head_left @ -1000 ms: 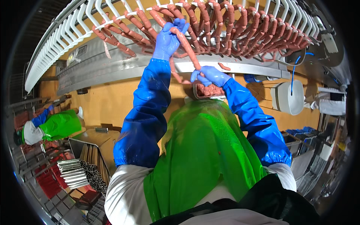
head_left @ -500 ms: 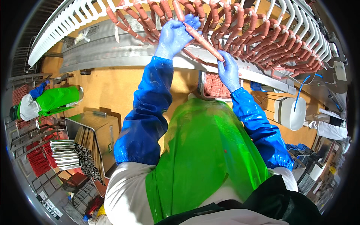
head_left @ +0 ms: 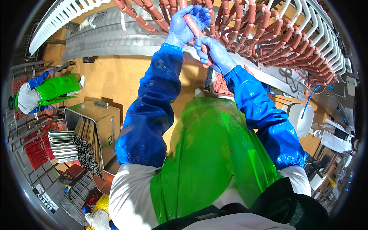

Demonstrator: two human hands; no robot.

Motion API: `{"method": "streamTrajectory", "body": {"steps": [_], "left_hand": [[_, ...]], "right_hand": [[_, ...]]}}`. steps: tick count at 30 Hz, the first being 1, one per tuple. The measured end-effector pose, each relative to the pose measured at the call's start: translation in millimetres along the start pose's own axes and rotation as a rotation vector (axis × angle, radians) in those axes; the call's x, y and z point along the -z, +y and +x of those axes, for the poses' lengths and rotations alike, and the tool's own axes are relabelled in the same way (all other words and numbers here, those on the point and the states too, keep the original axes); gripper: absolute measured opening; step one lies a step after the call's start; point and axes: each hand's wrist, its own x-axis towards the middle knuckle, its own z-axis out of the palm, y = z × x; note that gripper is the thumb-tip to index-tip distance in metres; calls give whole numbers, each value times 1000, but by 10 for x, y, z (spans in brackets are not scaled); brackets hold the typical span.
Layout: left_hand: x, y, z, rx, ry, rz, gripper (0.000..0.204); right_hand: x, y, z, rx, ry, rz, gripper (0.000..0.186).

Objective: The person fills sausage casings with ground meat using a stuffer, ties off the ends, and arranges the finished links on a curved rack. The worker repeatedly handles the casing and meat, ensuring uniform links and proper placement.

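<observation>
My left hand, in a blue glove, holds a pale pink sausage link across its palm, with fingers curled beside it. Just below, my right hand, gloved alike, has its fingers wrapped round the same length of sausage. Many linked sausage chains hang in loops from white curved hooks along the top, over a long steel rail. Beneath my right hand and partly hidden by it is a tray of pink meat.
At the left, a co-worker in a green apron is beside racks. A steel bin of rods stands nearer me. A white container with a blue hose is at the right. Another person shows at the bottom left.
My right hand has moved up and left, closing further round the sausage nearer my left hand. Both hands and the hooks sit higher in the picture as the view has shifted.
</observation>
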Motion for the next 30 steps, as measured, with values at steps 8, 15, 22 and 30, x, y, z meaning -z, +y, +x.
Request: {"method": "streamTrajectory", "body": {"steps": [8, 15, 22, 30], "left_hand": [[-224, -35, 43, 106, -301, -108, 36], [-519, -85, 48, -161, -10, -32, 33], [-311, 224, -58, 44, -37, 177, 43], [-219, 246, 19, -182, 582, 395, 21]], "right_hand": [[-161, -29, -49, -79, -77, 306, 25], [-130, -92, 149, 38, -21, 121, 26], [-182, 57, 441, 651, 407, -1152, 23], [111, -123, 350, 482, 170, -813, 43]]}}
